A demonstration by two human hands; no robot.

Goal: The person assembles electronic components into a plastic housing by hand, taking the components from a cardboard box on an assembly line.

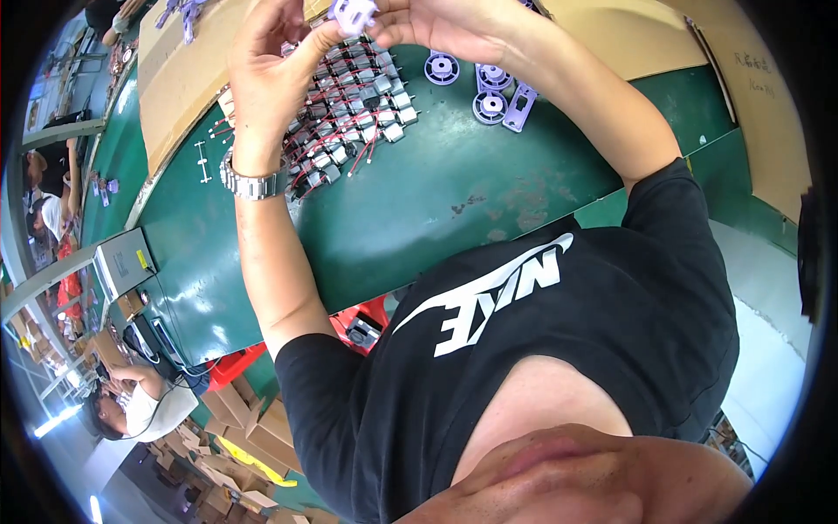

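Observation:
At the top edge of the view, a small purple plastic part (353, 16) with cut-out openings is held up over the table. My left hand (278, 54), with a metal watch on its wrist, pinches it between thumb and fingers. From the other side, my right hand (436, 24) has its fingertips closed on the same part. Below them lie rows of small grey motors (353, 118) with red and black wires. Purple round parts (442, 67) and a flat purple plate (521, 108) rest to the right of the motors.
The green tabletop (410, 201) bears several worn marks. Cardboard sheets (179, 96) stand at the left, with another cardboard piece (637, 39) at the far right. A grey box (124, 262) sits on the table's left end. Another person (144, 402) is beyond it.

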